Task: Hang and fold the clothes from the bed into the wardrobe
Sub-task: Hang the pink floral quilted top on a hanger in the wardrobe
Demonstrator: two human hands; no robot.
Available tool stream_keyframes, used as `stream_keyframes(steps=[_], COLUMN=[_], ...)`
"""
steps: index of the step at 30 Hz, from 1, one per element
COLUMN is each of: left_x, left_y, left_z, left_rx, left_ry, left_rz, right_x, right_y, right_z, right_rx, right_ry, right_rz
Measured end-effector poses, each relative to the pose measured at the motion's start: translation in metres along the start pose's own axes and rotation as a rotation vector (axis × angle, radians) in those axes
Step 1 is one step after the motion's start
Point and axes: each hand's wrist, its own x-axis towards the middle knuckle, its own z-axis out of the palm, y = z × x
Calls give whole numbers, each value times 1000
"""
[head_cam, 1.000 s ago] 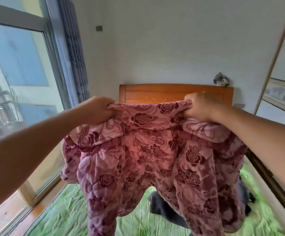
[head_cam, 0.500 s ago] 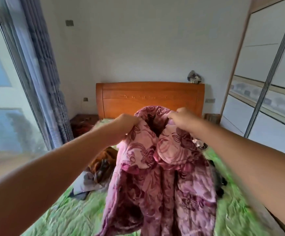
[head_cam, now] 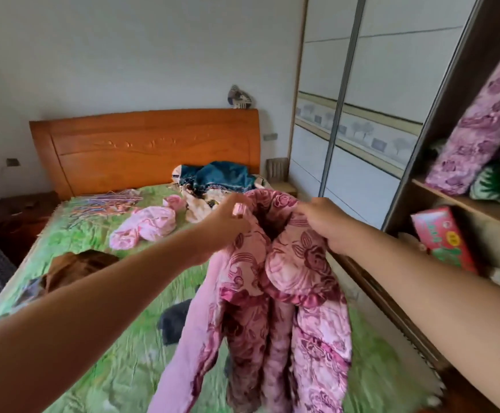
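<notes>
A pink quilted garment with dark rose print (head_cam: pixel 287 308) hangs folded in the air over the bed's right side. My left hand (head_cam: pixel 225 225) grips its upper edge on the left. My right hand (head_cam: pixel 324 225) grips the upper edge on the right, close beside the left. The bed (head_cam: pixel 99 338) has a green cover. On it lie a rolled pink garment (head_cam: pixel 144 226), a brown garment (head_cam: pixel 75 266), a teal garment (head_cam: pixel 222 175) by the headboard and a dark one (head_cam: pixel 174 323). The wardrobe (head_cam: pixel 463 186) stands open at the right.
The wardrobe's sliding door (head_cam: pixel 359 120) is white and shut on the far part. Its open shelf holds a purple floral bundle (head_cam: pixel 481 123) and a red box (head_cam: pixel 442 236). A bundle of thin hangers (head_cam: pixel 105 199) lies near the orange headboard (head_cam: pixel 147 144). A dark nightstand (head_cam: pixel 13 216) stands left.
My hands came together, folding the spread garment in half. My view swung right, from the window toward the wardrobe.
</notes>
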Motion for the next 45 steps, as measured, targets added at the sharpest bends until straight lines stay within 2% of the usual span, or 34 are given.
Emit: stream_keyframes(steps=[3, 5, 8, 11, 16, 21, 24, 29, 35, 39, 45], left_x=[5, 11, 22, 35, 58, 75, 89, 127, 201, 247, 311], left_y=[24, 41, 65, 81, 89, 100, 111, 130, 160, 188, 236], left_z=[63, 106, 166, 213, 285, 341, 360, 384, 426, 451, 481], left_rx=[169, 327, 481, 587, 693, 620, 596, 448, 375, 380, 370], left_ry=[-151, -188, -174, -118, -124, -130, -125, -24, 72, 62, 112], left_rz=[103, 168, 268, 277, 260, 208, 246, 246, 345, 388, 443], right_x=[-17, -27, -42, -62, -77, -66, -49, -15, 26, 49, 90], right_y=[26, 46, 87, 126, 177, 201, 206, 203, 190, 187, 186], right_z=[-55, -98, -176, -251, -319, -360, -389, -425, -476, -515, -565], right_rx=[155, 199, 134, 93, 18, 0, -12, -29, -32, -30, 102], right_ry=[42, 83, 199, 289, 332, 380, 423, 470, 619, 664, 699], right_rz=[95, 109, 82, 85, 68, 21, 24, -11, -18, -10, -25])
